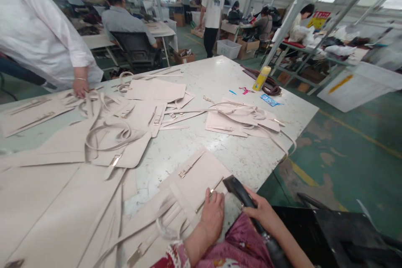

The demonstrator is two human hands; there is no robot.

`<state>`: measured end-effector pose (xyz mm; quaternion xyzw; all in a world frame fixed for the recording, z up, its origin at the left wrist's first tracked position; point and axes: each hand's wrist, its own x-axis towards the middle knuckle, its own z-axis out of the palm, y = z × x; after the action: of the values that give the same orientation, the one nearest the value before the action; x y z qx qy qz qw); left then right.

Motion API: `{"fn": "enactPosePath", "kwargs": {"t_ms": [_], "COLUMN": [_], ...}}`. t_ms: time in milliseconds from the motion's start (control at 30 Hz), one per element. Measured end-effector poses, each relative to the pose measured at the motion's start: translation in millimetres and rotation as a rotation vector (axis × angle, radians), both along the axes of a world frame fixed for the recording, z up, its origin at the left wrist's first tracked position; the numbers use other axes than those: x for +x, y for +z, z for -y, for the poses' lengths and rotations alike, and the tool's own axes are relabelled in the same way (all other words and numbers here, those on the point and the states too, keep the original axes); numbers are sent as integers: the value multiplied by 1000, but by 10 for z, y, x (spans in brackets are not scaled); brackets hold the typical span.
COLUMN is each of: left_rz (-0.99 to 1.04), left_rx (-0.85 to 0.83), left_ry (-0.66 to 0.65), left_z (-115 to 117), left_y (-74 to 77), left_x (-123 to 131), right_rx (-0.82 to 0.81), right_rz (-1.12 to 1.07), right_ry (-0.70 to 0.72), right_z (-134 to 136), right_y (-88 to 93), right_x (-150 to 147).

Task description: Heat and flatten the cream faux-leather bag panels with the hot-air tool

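My left hand (213,214) rests palm down on a beige leather-like panel (201,167), its fingers apart and touching the panel beside a narrow strap with gold-coloured metal. Another small strap with a gold buckle (182,173) lies farther up the same panel. In my closed right hand (259,207) is a black hand-held tool (240,190) with a flat, wide nozzle. Its nozzle end reaches the panel's right edge, close to my left fingers; whether they touch, I cannot tell. Loose beige straps (166,217) lie left of my left hand, partly over other panels.
Beige panels and straps (125,134) cover the table's left side, where a co-worker's hand (81,87) touches them. A second pile (241,119) lies farther right. Near the far right edge are a yellow bottle (261,78), a blue label (270,100) and brown straps (271,88).
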<state>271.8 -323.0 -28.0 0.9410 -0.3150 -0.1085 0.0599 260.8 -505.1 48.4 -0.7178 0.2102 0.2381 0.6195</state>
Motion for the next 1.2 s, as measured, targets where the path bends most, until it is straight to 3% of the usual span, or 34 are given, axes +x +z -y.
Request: {"fn": "enactPosePath", "kwargs": {"t_ms": [133, 267, 367, 467, 533, 733, 833, 933, 1033, 1133, 1200], "left_rz": [-74, -190, -108, -62, -97, -284, -357, -348, -202, 35, 66], "left_rx": [-74, -268, -351, -207, -103, 7, -22, -107, -189, -203, -143], "left_ry": [8, 81, 308, 631, 751, 766, 676, 562, 460, 233, 114], "left_z": [-58, -344, -729, -1122, -1306, -1386, -1372, -1465, -1585, -1537, -1369], "left_y": [-1, 92, 157, 214, 240, 208, 319, 748, 1491, 2175, 2329], "left_x": [-76, 125, 401, 673, 821, 1071, 1141, 1250, 1380, 1429, 1376], "right_rx": [-113, -105, -94, -77, -49, -34, -73, -88, -83, -108, -131], "right_rz": [46, 31, -45, -85, -68, 1, 26, 62, 105, 119, 116], "right_ry": [-89, -57, 3, -14, -38, -70, -83, -123, -180, -236, -274], "right_z": [-10, 99, 200, 217, 179, -11, -39, 27, 157, 276, 319], "right_y": [-126, -161, -204, -264, -296, -339, -300, -176, -12, 100, 132], "right_x": [149, -81, -318, -367, -289, 84, 168, 135, 32, -69, -121]}}
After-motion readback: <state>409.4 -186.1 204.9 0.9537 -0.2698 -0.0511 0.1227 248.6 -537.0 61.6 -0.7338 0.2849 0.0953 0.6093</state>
